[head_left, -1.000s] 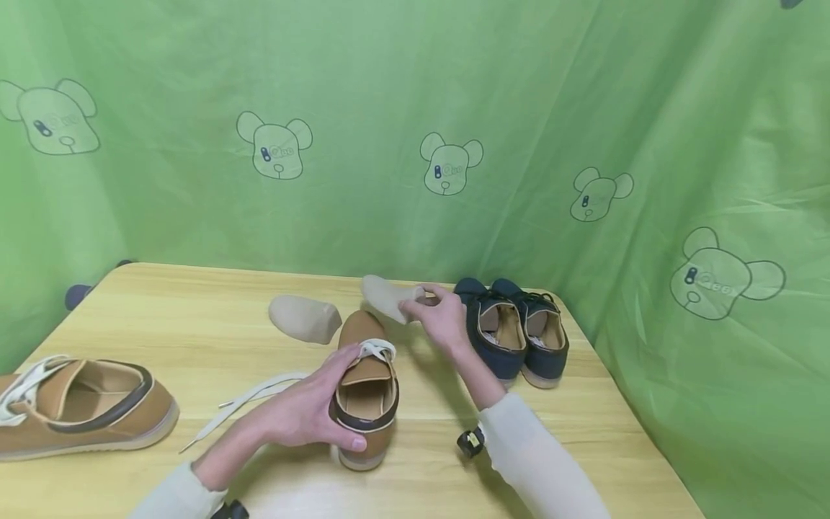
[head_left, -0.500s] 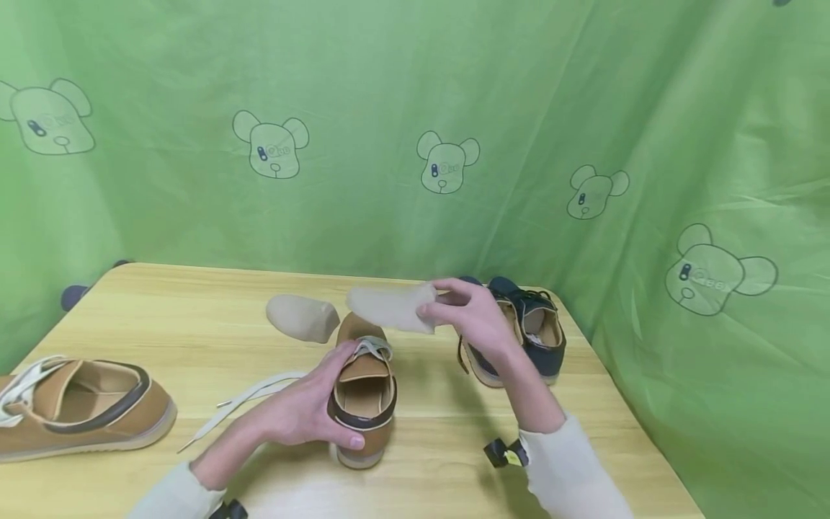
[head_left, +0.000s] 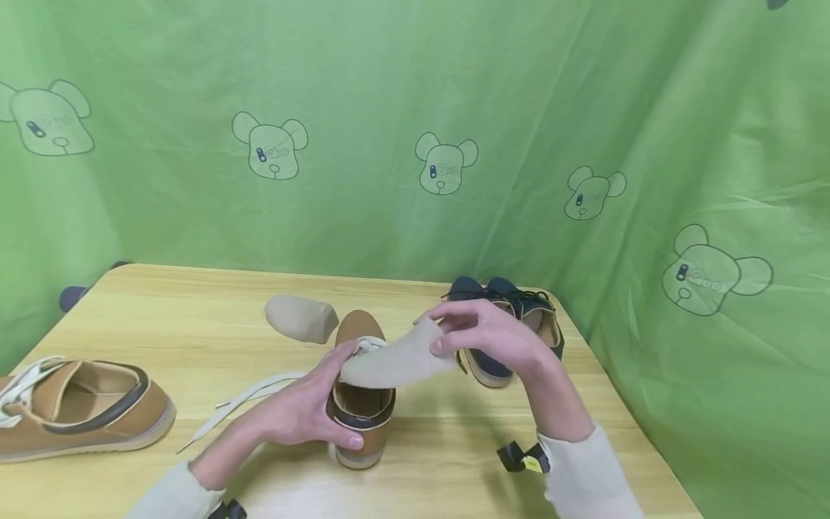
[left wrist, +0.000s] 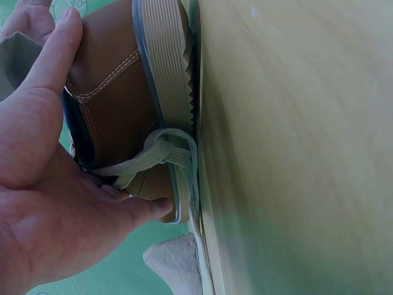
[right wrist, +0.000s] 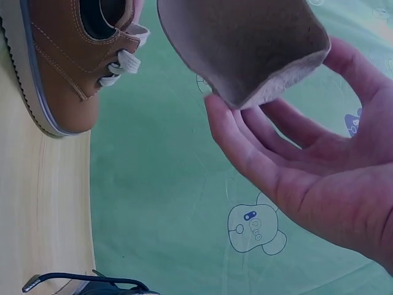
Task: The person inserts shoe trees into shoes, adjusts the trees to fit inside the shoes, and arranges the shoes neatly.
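A tan lace-up shoe (head_left: 366, 438) stands upright on the table, toe away from me, its dark-rimmed opening upward. My left hand (head_left: 298, 411) grips it from the left, thumb at the heel and fingers by the laces. In my right hand (head_left: 489, 335) is a grey-beige moulded shoe insert (head_left: 395, 360), pinched at its wide end. Its rounded tip hangs over the shoe's opening and laces, near my left fingers. The right wrist view shows that the insert (right wrist: 245, 49) is a hollow shell. A loose white lace (head_left: 243, 405) trails left beneath my left wrist.
A second insert (head_left: 300, 318) lies on the table (head_left: 194, 310) beyond the left hand. The other tan shoe (head_left: 139, 418) lies at the left, partly out of view. Two navy shoes (head_left: 488, 367) stand at the right, partly behind my right hand. A green curtain (head_left: 363, 216) surrounds the table.
My right hand has carried the insert from beside the navy shoes, past the tan shoe's toe, back toward me and over its opening. The left hand and the tan shoe have stayed put.
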`<act>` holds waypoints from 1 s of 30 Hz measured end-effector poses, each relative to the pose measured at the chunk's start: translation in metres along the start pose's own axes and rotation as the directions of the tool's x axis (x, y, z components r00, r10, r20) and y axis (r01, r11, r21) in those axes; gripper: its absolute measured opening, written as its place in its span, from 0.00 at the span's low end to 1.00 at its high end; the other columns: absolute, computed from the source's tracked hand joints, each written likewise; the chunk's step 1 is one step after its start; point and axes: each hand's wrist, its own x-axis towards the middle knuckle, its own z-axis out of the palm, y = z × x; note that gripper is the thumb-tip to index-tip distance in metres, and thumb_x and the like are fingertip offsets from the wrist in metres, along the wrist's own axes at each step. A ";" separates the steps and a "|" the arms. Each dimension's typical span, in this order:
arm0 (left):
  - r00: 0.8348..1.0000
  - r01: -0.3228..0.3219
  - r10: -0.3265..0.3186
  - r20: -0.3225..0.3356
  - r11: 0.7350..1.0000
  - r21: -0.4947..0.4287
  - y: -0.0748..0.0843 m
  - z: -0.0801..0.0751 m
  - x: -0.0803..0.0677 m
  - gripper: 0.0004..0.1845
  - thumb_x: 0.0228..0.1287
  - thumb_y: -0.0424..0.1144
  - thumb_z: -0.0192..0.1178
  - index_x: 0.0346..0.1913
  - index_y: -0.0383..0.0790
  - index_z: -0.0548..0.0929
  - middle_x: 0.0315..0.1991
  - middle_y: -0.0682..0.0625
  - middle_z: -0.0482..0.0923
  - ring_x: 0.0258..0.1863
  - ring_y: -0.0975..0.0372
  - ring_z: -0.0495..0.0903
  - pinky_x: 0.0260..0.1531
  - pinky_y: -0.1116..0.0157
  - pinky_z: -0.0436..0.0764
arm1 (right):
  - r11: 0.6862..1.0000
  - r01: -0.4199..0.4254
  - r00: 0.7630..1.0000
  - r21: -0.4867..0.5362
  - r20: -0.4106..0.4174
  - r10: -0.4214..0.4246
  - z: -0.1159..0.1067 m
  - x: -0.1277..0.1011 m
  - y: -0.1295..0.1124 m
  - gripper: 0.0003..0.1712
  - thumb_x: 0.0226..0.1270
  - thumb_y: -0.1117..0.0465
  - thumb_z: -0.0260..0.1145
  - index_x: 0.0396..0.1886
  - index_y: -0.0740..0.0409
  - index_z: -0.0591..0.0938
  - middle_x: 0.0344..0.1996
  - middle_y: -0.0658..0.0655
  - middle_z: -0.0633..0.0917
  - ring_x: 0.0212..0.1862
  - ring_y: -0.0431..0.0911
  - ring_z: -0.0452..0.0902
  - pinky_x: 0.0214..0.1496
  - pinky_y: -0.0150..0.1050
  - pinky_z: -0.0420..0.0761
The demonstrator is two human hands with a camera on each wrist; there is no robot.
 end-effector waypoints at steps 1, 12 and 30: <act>1.000 0.007 -0.007 0.000 1.000 0.008 0.000 0.000 0.000 0.71 0.42 0.64 0.79 0.82 0.47 0.43 0.81 0.46 0.47 0.77 0.48 0.57 0.72 0.41 0.62 | 1.000 0.005 1.000 0.007 0.023 -0.005 0.000 0.000 0.001 0.27 0.60 0.55 0.73 0.60 0.54 0.83 0.44 0.56 0.89 0.47 0.52 0.85 0.56 0.46 0.80; 0.999 0.037 -0.037 0.009 0.998 0.044 0.000 0.000 0.000 0.73 0.41 0.66 0.78 0.82 0.45 0.41 0.83 0.43 0.43 0.80 0.45 0.51 0.74 0.40 0.59 | 0.998 -0.034 0.996 -0.045 0.079 0.037 0.013 0.002 -0.002 0.27 0.58 0.57 0.73 0.56 0.65 0.83 0.38 0.57 0.89 0.41 0.48 0.85 0.45 0.41 0.84; 1.000 0.020 -0.020 0.009 1.000 0.020 0.000 0.000 -0.001 0.71 0.43 0.64 0.78 0.82 0.47 0.43 0.82 0.45 0.46 0.77 0.47 0.58 0.71 0.40 0.64 | 0.939 -0.118 0.987 -0.323 -0.139 0.076 0.059 -0.005 -0.033 0.18 0.55 0.48 0.75 0.41 0.50 0.85 0.25 0.48 0.85 0.30 0.44 0.81 0.35 0.41 0.80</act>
